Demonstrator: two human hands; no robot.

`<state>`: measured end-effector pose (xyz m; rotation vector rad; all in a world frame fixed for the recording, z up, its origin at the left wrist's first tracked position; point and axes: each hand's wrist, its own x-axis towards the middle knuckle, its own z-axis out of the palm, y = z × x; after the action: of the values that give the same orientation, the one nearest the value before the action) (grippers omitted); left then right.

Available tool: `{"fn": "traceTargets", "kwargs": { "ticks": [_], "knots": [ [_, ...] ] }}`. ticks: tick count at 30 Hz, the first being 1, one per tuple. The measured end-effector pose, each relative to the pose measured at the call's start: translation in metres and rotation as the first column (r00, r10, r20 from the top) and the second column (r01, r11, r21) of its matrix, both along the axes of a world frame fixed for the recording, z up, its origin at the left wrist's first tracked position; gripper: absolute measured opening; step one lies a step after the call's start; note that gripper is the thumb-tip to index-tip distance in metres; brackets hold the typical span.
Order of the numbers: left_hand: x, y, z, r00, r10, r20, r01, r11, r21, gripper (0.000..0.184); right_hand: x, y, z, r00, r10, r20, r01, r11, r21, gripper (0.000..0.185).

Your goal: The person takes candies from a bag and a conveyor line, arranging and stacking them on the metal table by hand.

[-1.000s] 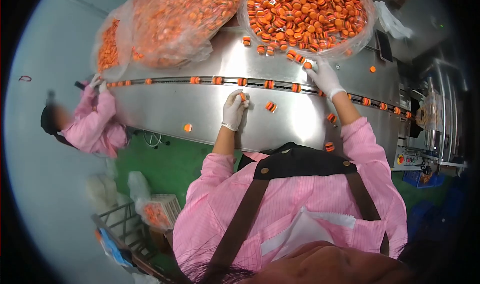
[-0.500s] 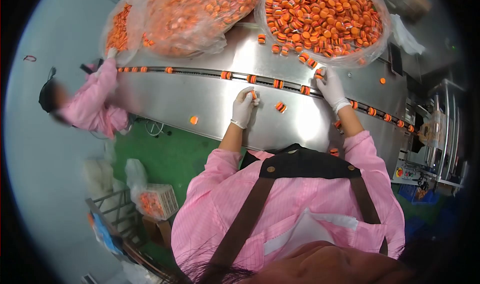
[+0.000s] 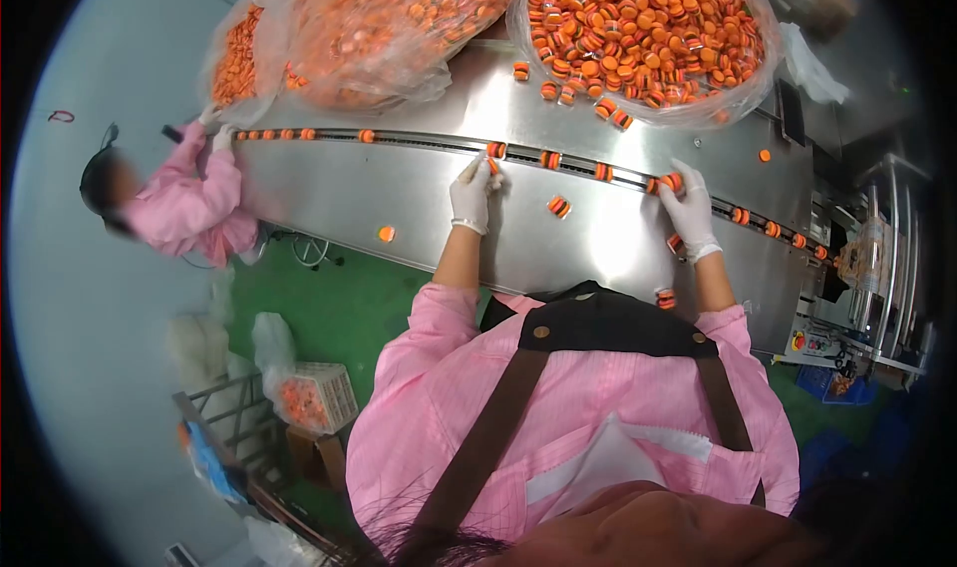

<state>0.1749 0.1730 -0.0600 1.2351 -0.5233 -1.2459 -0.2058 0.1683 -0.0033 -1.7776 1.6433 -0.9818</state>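
Note:
My left hand [image 3: 473,190], in a white glove, is closed on a small burger-shaped candy [image 3: 492,166] just in front of the conveyor track [image 3: 429,144]. Its fingertips are close to another candy riding on the track. Over the track to the right, my gloved right hand [image 3: 692,208] pinches an orange burger-shaped candy [image 3: 673,182] between thumb and fingers. One more candy sits on the track right beside it. Layered candies [image 3: 603,172] stand spaced out along the track between my hands. A loose candy [image 3: 559,207] lies on the steel table between them.
A clear bag [image 3: 768,63] heaped with candies stands behind the track, and another big bag [image 3: 369,58] is to its left. A co-worker [image 3: 189,198] in pink reaches to the track's left end. A machine [image 3: 877,258] stands at the right end. Loose candies [image 3: 666,298] lie near the front edge.
My right hand has come from behind the track down and right onto it with a candy. The left hand has moved slightly up and left. The co-worker's hands have shifted at the track's end.

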Motion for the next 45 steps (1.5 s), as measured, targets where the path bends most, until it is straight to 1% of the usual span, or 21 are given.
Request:
{"fn": "traceTargets", "kwargs": {
  "ticks": [4, 5, 8, 10, 11, 13, 14, 17, 19, 21, 22, 26, 30, 32, 33, 35, 36, 39, 40, 43, 45],
  "knots": [
    [0.006, -0.033, 0.01, 0.997, 0.037, 0.07, -0.042, 0.997, 0.067, 0.035, -0.036, 0.029, -0.025, 0.99, -0.105, 0.094, 0.091, 0.986, 0.14, 0.043],
    [0.006, -0.041, 0.013, 0.994, -0.034, 0.106, 0.021, 0.993, 0.119, 0.036, -0.043, 0.035, -0.034, 0.979, -0.142, 0.149, 0.11, 0.972, 0.205, 0.042],
    [-0.001, -0.055, 0.017, 0.897, -0.23, 0.378, 0.124, 0.951, 0.285, 0.027, -0.052, 0.053, -0.053, 0.93, -0.182, 0.318, 0.141, 0.979, 0.147, 0.037],
    [-0.002, -0.069, 0.018, 0.524, -0.512, 0.681, 0.127, 0.837, 0.531, 0.026, -0.054, 0.062, -0.052, 0.866, -0.223, 0.447, 0.154, 0.97, 0.186, 0.035],
    [-0.003, -0.07, 0.019, 0.198, -0.501, 0.843, 0.085, 0.865, 0.494, 0.034, -0.055, 0.066, -0.05, 0.908, -0.172, 0.383, 0.126, 0.982, 0.142, 0.035],
    [-0.031, -0.072, 0.062, 0.078, -0.452, 0.889, 0.064, 0.892, 0.448, 0.046, -0.055, 0.067, -0.05, 0.97, -0.088, 0.228, 0.086, 0.996, 0.02, 0.035],
    [-0.029, -0.085, 0.04, 0.087, -0.324, 0.942, 0.134, 0.941, 0.312, 0.055, -0.057, 0.067, -0.054, 0.968, -0.09, 0.233, 0.088, 0.996, 0.021, 0.035],
    [-0.064, -0.117, 0.041, 0.295, -0.252, 0.921, 0.304, 0.939, 0.16, 0.062, -0.056, 0.067, -0.055, 0.959, -0.128, 0.252, 0.107, 0.99, 0.095, 0.034],
    [-0.083, -0.141, 0.037, 0.265, -0.102, 0.959, 0.332, 0.943, 0.009, 0.063, -0.058, 0.065, -0.056, 0.981, -0.08, 0.176, 0.083, 0.997, -0.01, 0.034],
    [-0.096, -0.152, 0.032, 0.292, -0.175, 0.94, 0.3, 0.95, 0.084, 0.056, -0.058, 0.067, -0.052, 0.957, -0.135, 0.257, 0.092, 0.981, 0.17, 0.034],
    [-0.097, -0.155, 0.028, 0.266, -0.193, 0.944, 0.295, 0.949, 0.111, 0.052, -0.057, 0.066, -0.056, 0.95, -0.104, 0.293, 0.086, 0.994, 0.074, 0.034],
    [-0.085, -0.149, 0.017, 0.18, -0.145, 0.973, 0.425, 0.904, 0.056, 0.028, -0.062, 0.066, -0.058, 0.962, -0.072, 0.262, 0.061, 0.997, 0.05, 0.033],
    [-0.044, -0.132, 0.004, 0.312, -0.267, 0.912, 0.379, 0.915, 0.139, 0.037, -0.059, 0.065, -0.049, 0.966, -0.083, 0.247, 0.067, 0.995, 0.072, 0.033],
    [-0.029, -0.117, 0.013, 0.216, -0.483, 0.849, 0.442, 0.823, 0.356, 0.034, -0.061, 0.064, -0.055, 0.975, -0.074, 0.211, 0.069, 0.997, 0.033, 0.034],
    [-0.041, -0.102, 0.051, 0.046, -0.534, 0.844, 0.444, 0.768, 0.462, 0.031, -0.063, 0.063, -0.055, 0.974, -0.074, 0.213, 0.069, 0.997, 0.032, 0.034],
    [-0.047, -0.086, 0.073, 0.072, -0.632, 0.772, 0.52, 0.684, 0.511, 0.024, -0.062, 0.063, -0.055, 0.974, -0.068, 0.214, 0.06, 0.997, 0.041, 0.034],
    [-0.041, -0.086, 0.053, -0.105, -0.481, 0.87, 0.603, 0.665, 0.44, 0.028, -0.061, 0.063, -0.056, 0.974, -0.068, 0.218, 0.06, 0.997, 0.044, 0.034],
    [-0.042, -0.098, 0.042, -0.111, -0.472, 0.875, 0.625, 0.651, 0.43, 0.031, -0.062, 0.063, -0.052, 0.976, -0.044, 0.212, 0.06, 0.996, -0.07, 0.034],
    [-0.054, -0.106, 0.069, 0.029, -0.557, 0.83, 0.533, 0.711, 0.459, 0.038, -0.061, 0.062, -0.047, 0.975, -0.058, 0.213, 0.061, 0.998, -0.008, 0.033],
    [-0.051, -0.158, 0.049, 0.044, -0.144, 0.989, 0.268, 0.955, 0.128, 0.052, -0.06, 0.062, -0.04, 0.977, -0.07, 0.199, 0.061, 0.997, 0.052, 0.033],
    [-0.056, -0.181, 0.046, 0.019, 0.073, 0.997, 0.169, 0.983, -0.076, 0.039, -0.06, 0.061, -0.039, 0.981, -0.064, 0.184, 0.056, 0.997, 0.049, 0.033]
  ]
}}
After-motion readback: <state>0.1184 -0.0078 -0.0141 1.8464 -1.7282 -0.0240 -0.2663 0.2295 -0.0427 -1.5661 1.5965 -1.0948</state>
